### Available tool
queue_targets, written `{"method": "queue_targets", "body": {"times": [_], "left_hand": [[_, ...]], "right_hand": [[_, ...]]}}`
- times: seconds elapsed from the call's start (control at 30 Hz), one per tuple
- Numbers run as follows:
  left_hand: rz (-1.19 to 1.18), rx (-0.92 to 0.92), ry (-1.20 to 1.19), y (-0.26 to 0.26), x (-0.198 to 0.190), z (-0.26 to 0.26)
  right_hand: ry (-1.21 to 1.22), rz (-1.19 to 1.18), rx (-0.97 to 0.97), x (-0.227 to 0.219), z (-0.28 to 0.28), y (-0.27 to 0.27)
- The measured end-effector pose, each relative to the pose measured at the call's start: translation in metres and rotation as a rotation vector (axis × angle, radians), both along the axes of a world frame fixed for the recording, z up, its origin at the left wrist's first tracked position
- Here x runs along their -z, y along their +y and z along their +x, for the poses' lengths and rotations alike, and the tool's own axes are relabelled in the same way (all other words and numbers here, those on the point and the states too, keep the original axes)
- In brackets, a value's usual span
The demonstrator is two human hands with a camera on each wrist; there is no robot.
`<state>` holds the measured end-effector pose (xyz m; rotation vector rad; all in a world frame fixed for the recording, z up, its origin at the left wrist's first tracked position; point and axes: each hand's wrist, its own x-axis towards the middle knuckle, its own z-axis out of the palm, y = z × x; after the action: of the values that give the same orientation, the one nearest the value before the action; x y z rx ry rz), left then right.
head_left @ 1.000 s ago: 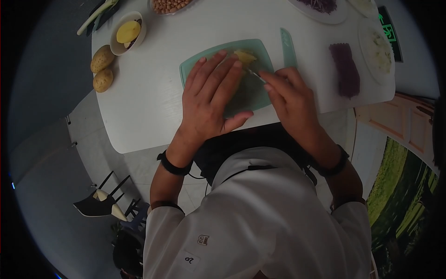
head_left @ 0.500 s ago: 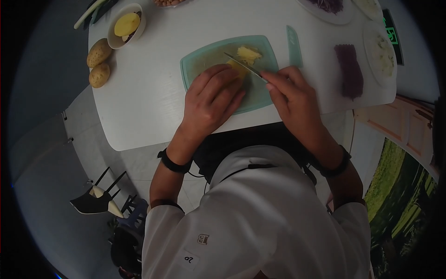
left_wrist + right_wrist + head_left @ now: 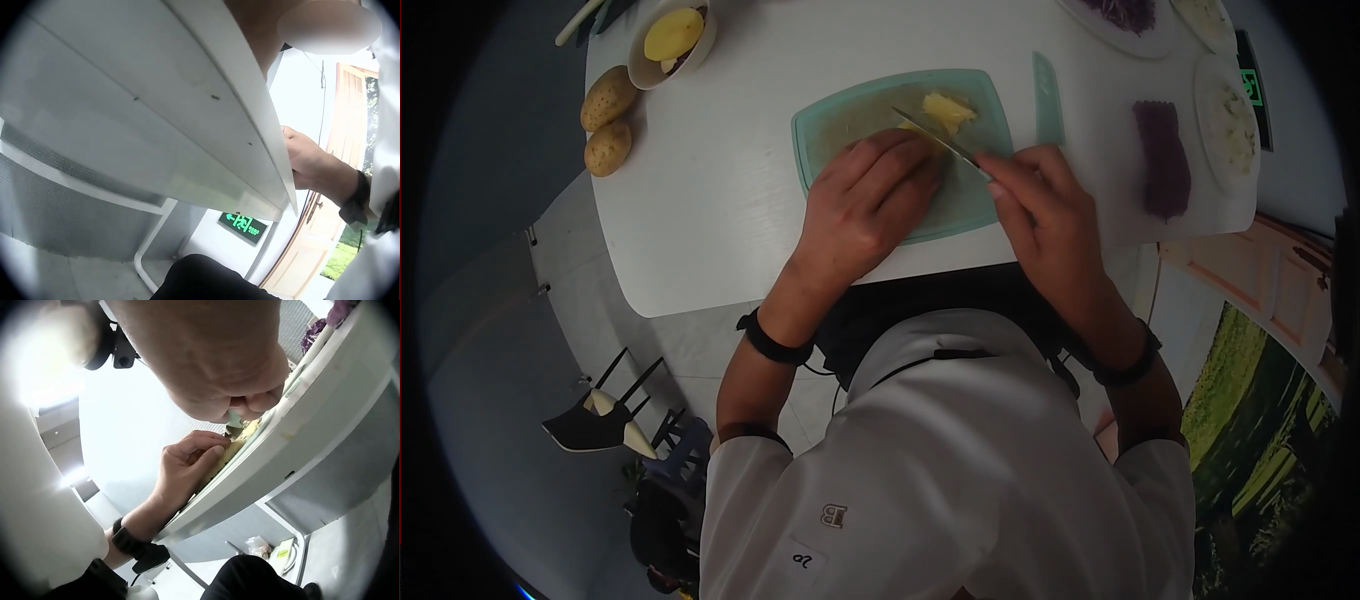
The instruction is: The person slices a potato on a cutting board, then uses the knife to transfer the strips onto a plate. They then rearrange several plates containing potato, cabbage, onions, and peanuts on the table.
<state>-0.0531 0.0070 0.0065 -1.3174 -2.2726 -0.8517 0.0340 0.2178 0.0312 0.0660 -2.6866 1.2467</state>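
Note:
In the head view my left hand (image 3: 870, 210) bends its fingers over a yellow potato on the green cutting board (image 3: 840, 105). The right wrist view shows its thumb and fingertips gripping the potato (image 3: 217, 465) from the side. My right hand (image 3: 1050, 205) grips a small knife (image 3: 935, 138) by its pale green handle, the forefinger reaching along toward the blade. The blade slants over the board right at the left fingertips. Beyond it lies a small heap of cut yellow potato (image 3: 950, 110). Most of the potato is hidden under the left hand.
A green blade cover (image 3: 1048, 100) and a purple cloth-like strip (image 3: 1162, 160) lie to the right, near plates of shredded purple vegetable (image 3: 1125, 12) and pale pieces (image 3: 1232, 130). Leftward are two whole potatoes (image 3: 608, 98) and a bowl (image 3: 706, 55) holding a peeled one.
My left hand went from lying flat with fingers spread to curling round the potato. The knife blade, mostly hidden earlier, now shows across the board, and the cut heap is uncovered.

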Motion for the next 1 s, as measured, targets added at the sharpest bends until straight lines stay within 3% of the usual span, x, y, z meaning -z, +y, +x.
{"method": "queue_targets", "body": {"times": [1.0], "left_hand": [[0.008,-0.028,-0.027,0.002,0.002,0.0]], "right_hand": [[-0.031,0.099,-0.1,-0.01,-0.002,0.006]]}}
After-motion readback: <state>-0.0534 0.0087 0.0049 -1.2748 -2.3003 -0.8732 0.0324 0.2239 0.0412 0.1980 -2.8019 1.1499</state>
